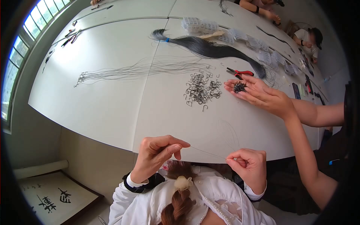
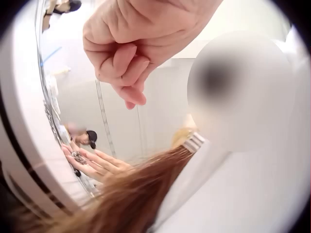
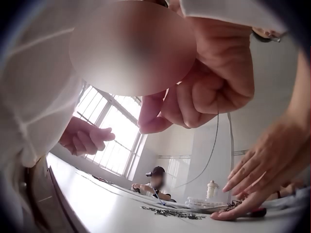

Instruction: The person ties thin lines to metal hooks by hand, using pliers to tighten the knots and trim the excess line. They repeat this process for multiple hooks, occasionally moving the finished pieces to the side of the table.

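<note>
The strand (image 1: 208, 152) runs nearly straight between two hands, in the air by the near edge of the worktop (image 1: 108, 112). The left hand (image 1: 160, 152) pinches it between thumb and fingertip; the right hand (image 1: 249, 165) pinches it further along, its other fingers curled in, and the slack loops away beyond. To do this well, pull gently and evenly: so thin a strand would likely kink or slip if jerked. Best to grip at the very tips, so that little of it is hidden, and to view it over the worktop, since it could be lost against the white shirt (image 1: 126, 210). The loose loop is best held well apart from the hooks (image 1: 201, 89) and the pliers (image 1: 244, 72), where it might snag. Another person's hands (image 1: 270, 99), cupping small dark pieces (image 1: 239, 87), are near on the right, so small moves look safer there
</note>
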`<state>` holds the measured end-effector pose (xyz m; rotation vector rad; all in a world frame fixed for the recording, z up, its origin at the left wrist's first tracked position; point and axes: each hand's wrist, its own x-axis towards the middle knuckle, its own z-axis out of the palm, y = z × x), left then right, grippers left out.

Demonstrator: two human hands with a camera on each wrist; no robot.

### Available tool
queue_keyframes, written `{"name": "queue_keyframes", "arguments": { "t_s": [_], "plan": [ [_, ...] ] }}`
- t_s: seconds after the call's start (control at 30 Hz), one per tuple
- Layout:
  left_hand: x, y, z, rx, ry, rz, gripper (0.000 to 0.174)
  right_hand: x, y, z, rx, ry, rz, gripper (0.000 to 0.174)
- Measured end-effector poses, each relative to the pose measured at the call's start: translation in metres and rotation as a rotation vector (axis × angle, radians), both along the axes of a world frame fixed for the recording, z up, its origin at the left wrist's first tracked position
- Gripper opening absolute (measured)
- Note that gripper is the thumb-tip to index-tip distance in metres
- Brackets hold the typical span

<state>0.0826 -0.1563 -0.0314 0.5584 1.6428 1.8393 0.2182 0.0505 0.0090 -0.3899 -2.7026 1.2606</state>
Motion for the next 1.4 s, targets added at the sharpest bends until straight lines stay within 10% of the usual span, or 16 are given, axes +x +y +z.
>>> {"name": "queue_keyframes", "arguments": {
  "t_s": [0.67, 1.4],
  "plan": [
    [0.103, -0.066, -0.05, -0.108, 0.297, 0.347, 0.008, 0.076, -0.045, -0.053, -0.054, -0.077, 0.05, 0.006],
    [0.124, -0.083, -0.058, -0.02, 0.253, 0.279, 0.014, 0.095, -0.05, -0.059, 0.078, -0.093, 0.153, 0.01]
  ]
}}
